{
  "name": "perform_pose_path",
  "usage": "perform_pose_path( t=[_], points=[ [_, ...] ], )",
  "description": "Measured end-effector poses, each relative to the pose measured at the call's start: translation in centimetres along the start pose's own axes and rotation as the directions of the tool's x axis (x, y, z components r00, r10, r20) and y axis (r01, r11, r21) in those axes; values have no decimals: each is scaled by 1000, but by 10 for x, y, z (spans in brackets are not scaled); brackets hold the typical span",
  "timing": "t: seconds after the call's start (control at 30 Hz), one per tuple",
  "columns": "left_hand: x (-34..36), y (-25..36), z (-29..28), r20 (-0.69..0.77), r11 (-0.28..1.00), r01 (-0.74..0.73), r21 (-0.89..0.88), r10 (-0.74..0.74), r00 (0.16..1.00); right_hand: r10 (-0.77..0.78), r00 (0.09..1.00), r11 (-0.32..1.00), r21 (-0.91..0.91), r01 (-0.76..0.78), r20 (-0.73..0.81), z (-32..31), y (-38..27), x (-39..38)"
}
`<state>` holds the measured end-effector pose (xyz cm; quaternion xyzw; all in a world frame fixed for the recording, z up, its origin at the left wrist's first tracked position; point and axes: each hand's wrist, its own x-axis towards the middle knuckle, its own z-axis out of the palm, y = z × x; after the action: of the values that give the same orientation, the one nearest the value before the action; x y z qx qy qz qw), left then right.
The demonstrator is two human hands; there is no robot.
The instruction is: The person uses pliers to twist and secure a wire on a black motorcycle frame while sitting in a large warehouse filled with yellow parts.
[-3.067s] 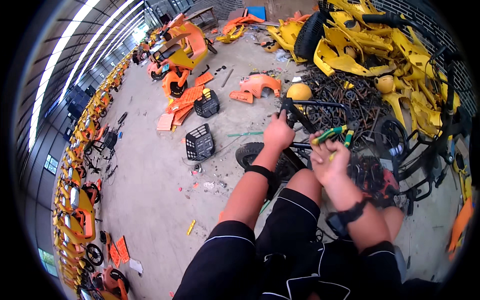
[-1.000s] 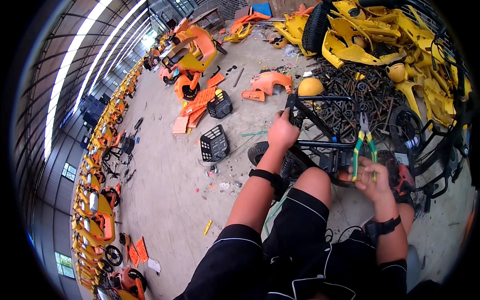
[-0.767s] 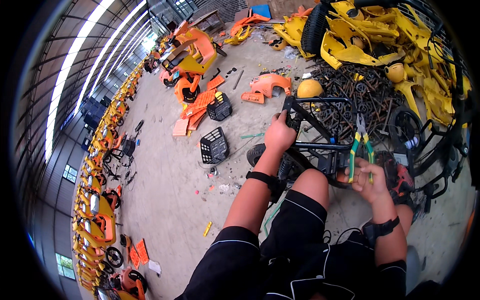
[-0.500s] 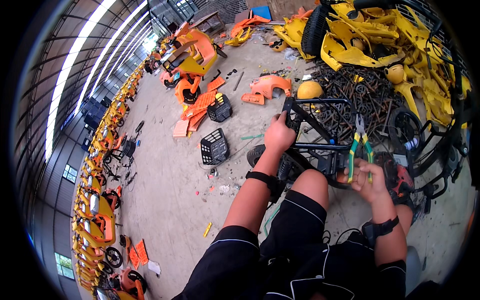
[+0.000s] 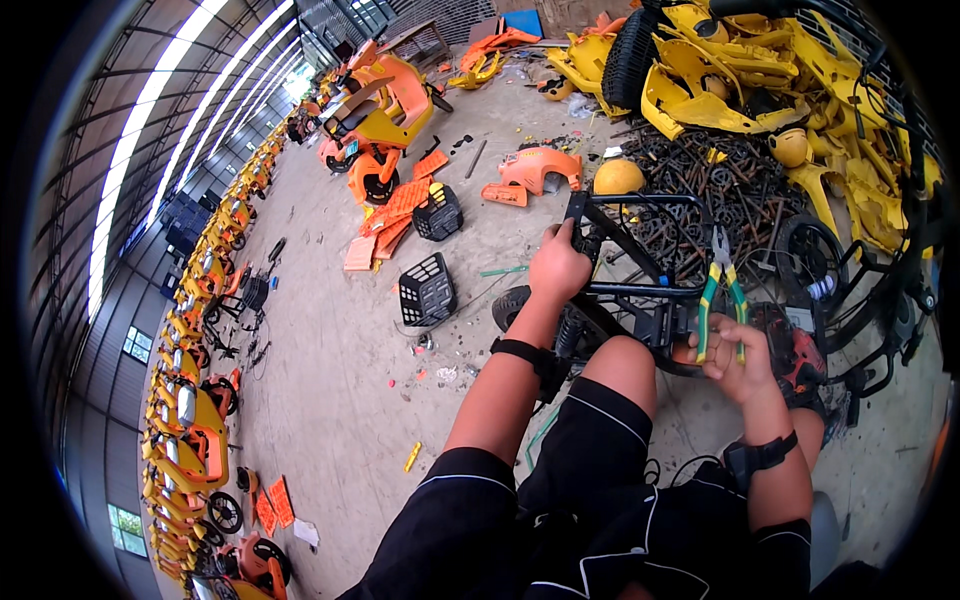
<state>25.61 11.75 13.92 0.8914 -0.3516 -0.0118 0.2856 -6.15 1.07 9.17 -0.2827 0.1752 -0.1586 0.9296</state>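
A stripped black scooter frame [image 5: 640,292] lies across in front of my knees. My left hand [image 5: 560,265] is closed round the end of its upper bar, with the fingertips partly hidden. My right hand [image 5: 735,358] grips a pair of pliers [image 5: 738,300] by green and yellow handles. The pliers point away from me, jaws up, with their handles spread in a narrow V. Their metal head stands apart from the frame's bars as seen here. Under the frame's left end shows a black tyre [image 5: 510,308].
Dark metal parts [image 5: 710,175] lie heaped beyond the frame, with yellow body panels [image 5: 730,85] piled behind. A yellow dome-shaped piece [image 5: 618,178], an orange panel [image 5: 540,168] and a black basket [image 5: 427,290] lie on the floor. Scooters [image 5: 195,430] line the left side.
The view has shifted very slightly. Both hands, the pliers and the frame keep their places.
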Motion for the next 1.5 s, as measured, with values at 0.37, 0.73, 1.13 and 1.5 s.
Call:
perform_pose_path(
  t=[0.37,0.73,1.13,1.5],
  points=[
    [0,-2,1,-2,1000,-11,-23,11,1000,3,1000,1000,10,-3,18,-1,0,0],
    [-1,0,2,-10,1000,-17,-13,17,1000,-3,1000,1000,-5,4,24,-3,0,0],
    [0,-1,1,-7,1000,-16,1,16,1000,-11,1000,1000,-3,11,20,-3,0,2],
    [1,-8,7,-22,1000,-19,-21,19,1000,-11,1000,1000,6,11,1,-1,1,-1]
  ],
)
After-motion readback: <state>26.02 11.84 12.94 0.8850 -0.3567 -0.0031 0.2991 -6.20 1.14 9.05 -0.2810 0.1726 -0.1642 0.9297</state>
